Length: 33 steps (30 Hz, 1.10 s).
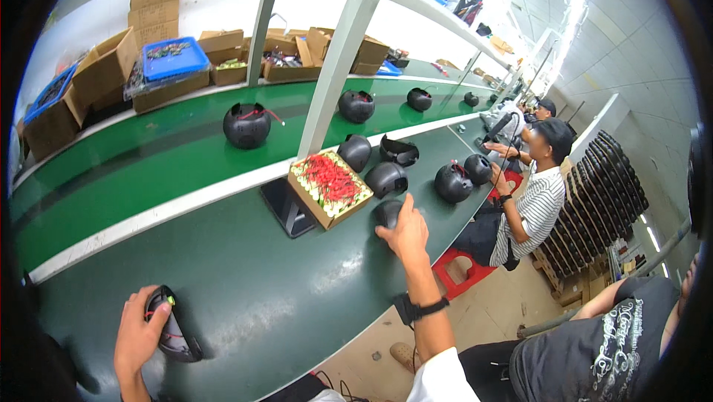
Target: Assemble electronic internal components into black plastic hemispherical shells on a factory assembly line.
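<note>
Near the left end of the bench, my left hand (137, 328) grips a black half-shell (177, 341) with its inner side up. A red wire and a small yellow-green part show inside it by my thumb. My right hand (407, 233) reaches out and its fingers close round a dark rounded shell (388, 213) on the bench; the hand partly hides it. Just beyond lie another black shell (386, 178) and an open shell piece (399, 151). An open cardboard box (332, 216) of red-wired parts with yellow-green ends sits left of my right hand.
A dark flat device (286, 209) lies beside the box. Black round housings (247, 129) stand on the green conveyor (96, 172) behind a pale rail and upright post (347, 53). Co-workers sit and stand at right, near a red stool (459, 272) and stacked black shells (594, 201).
</note>
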{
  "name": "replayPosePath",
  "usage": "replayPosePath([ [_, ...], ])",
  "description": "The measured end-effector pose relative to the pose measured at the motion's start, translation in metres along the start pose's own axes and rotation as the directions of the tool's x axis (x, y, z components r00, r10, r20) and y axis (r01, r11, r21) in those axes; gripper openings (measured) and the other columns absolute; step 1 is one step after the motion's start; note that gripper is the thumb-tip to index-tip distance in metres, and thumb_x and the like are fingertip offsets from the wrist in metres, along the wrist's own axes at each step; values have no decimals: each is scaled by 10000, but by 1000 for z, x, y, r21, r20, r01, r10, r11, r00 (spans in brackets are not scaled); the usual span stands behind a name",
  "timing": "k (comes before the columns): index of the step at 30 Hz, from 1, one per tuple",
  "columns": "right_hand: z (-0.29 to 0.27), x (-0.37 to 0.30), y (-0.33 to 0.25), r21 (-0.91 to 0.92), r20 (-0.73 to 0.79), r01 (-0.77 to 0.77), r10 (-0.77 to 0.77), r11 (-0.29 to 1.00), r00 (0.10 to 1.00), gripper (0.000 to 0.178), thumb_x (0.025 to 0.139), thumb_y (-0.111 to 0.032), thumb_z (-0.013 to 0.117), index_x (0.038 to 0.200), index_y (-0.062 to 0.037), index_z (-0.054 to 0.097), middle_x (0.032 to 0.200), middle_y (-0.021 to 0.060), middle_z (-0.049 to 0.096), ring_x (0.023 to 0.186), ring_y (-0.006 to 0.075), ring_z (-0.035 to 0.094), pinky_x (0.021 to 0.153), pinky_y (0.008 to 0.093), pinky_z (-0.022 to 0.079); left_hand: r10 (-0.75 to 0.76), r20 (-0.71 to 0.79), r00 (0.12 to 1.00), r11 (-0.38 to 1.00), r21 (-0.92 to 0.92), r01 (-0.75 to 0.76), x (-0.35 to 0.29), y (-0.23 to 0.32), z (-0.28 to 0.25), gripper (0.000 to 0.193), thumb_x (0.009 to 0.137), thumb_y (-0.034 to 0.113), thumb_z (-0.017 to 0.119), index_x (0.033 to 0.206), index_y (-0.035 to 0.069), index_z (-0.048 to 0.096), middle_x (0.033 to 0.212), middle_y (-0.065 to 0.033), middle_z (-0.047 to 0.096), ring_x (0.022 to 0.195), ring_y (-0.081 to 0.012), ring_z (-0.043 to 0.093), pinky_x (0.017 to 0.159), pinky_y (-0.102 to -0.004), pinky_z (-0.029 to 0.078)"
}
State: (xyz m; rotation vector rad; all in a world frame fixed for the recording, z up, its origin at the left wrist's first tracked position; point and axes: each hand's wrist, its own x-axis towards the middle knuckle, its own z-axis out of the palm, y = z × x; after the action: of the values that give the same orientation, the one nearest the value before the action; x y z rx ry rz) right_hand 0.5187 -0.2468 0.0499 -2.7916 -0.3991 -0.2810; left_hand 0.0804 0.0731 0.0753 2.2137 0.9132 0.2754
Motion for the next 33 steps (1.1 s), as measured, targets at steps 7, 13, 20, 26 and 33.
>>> replayPosePath([
  [7,-39,-115,-64,467,-68,499,-534,730,843,1101,625,-111,868,1548,45,290,1446,284,437,1350,480,446,1187,494,378,-38,59,998,868,-492,62,2,-8,14,444,934,122,652,1360,-2,620,1202,-119,684,1099,-194,620,1010,-326,461],
  [13,34,-197,-145,587,-203,775,-884,234,421,847,694,70,801,1430,-170,457,1622,267,264,1504,529,327,1220,559,393,50,145,988,780,-623,52,11,-5,24,519,889,82,657,1396,-20,606,1294,-139,679,1201,-213,618,1100,-336,430],
  [20,31,-230,-164,933,23,317,-909,169,416,918,900,-380,823,1572,-69,280,1687,297,170,1496,523,336,1199,527,390,127,167,978,787,-616,3,7,2,28,514,863,110,664,1359,-16,624,1287,-132,685,1206,-214,630,1080,-343,462],
  [26,10,-221,-181,889,103,352,-878,292,468,1114,800,-406,891,1660,-68,268,1575,264,354,1428,453,435,1186,501,404,88,145,986,797,-603,18,-4,-8,24,490,890,149,694,1342,-30,626,1253,-133,694,1164,-211,649,1049,-348,484],
  [33,4,-219,-181,839,94,419,-852,346,516,1089,677,-353,995,1543,1,438,1497,282,429,1350,453,529,1095,504,520,166,158,973,736,-677,-16,6,0,46,467,947,28,653,1412,-2,614,1323,-136,692,1234,-205,627,1068,-343,483],
])
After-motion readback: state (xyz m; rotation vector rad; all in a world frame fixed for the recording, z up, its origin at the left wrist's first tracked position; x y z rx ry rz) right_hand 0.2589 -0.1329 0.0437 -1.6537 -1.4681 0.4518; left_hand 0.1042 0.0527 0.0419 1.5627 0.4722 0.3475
